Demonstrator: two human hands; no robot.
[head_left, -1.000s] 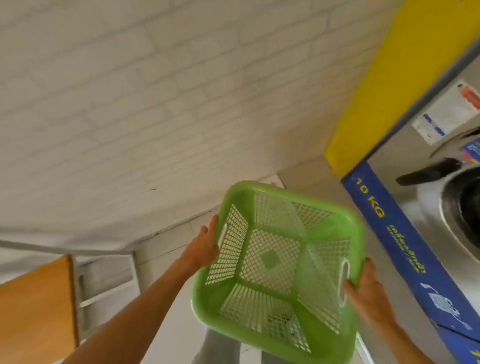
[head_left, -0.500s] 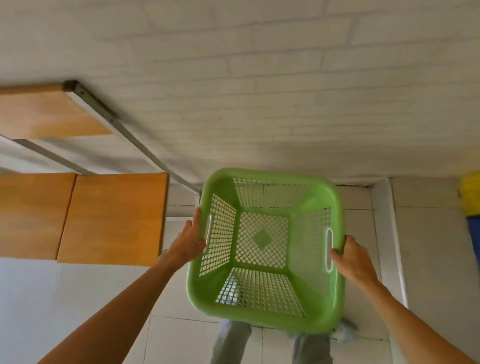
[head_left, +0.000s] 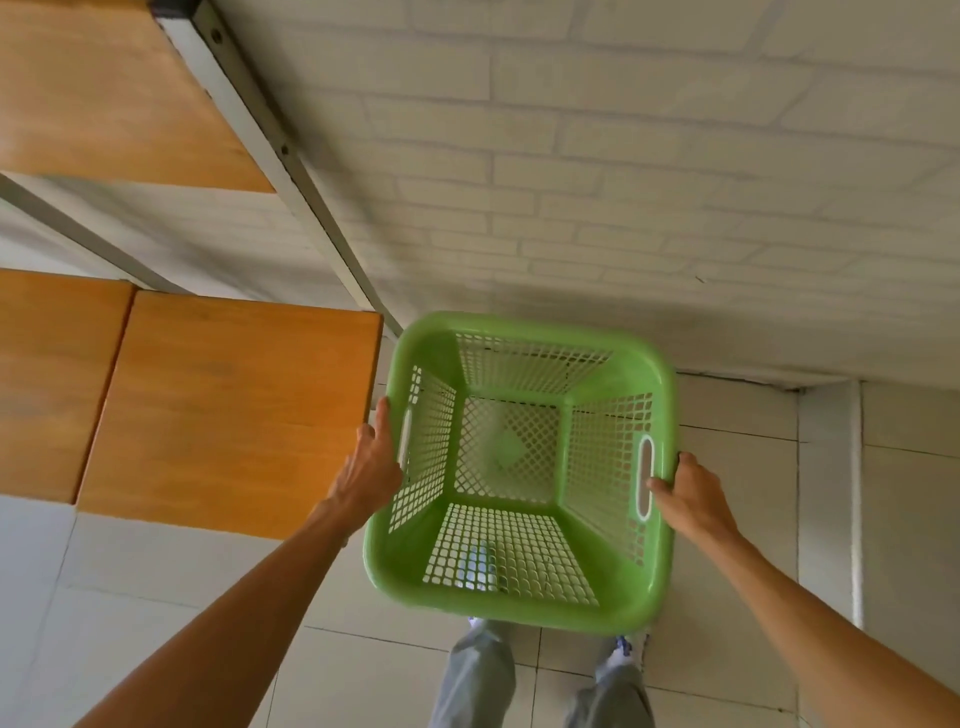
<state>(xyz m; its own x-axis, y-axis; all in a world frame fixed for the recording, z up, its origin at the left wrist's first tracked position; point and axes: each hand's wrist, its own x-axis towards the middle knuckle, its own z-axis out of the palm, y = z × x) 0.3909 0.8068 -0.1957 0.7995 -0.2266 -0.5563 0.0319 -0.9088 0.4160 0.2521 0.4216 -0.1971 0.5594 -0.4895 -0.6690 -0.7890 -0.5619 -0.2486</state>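
Note:
I hold an empty green plastic laundry basket (head_left: 613, 605) in the air in front of me, above the tiled floor. It has perforated walls and a slot handle on each side. My left hand (head_left: 371, 467) grips the left rim beside its handle slot, thumb up along the edge. My right hand (head_left: 688, 493) grips the right rim, with a fingertip showing through the right handle slot. The other fingers of both hands are hidden under the rim.
A wooden shelf board (head_left: 228, 410) on a white metal frame (head_left: 270, 140) stands close on the left, its corner near my left hand. A white brick wall (head_left: 623, 182) is ahead. White floor tiles (head_left: 743, 597) lie below, with my legs and shoes under the basket.
My view has swung left, away from the yellow and blue washing machine, toward the wall and wooden shelves. The basket has stayed in both hands and now sits level next to the shelf.

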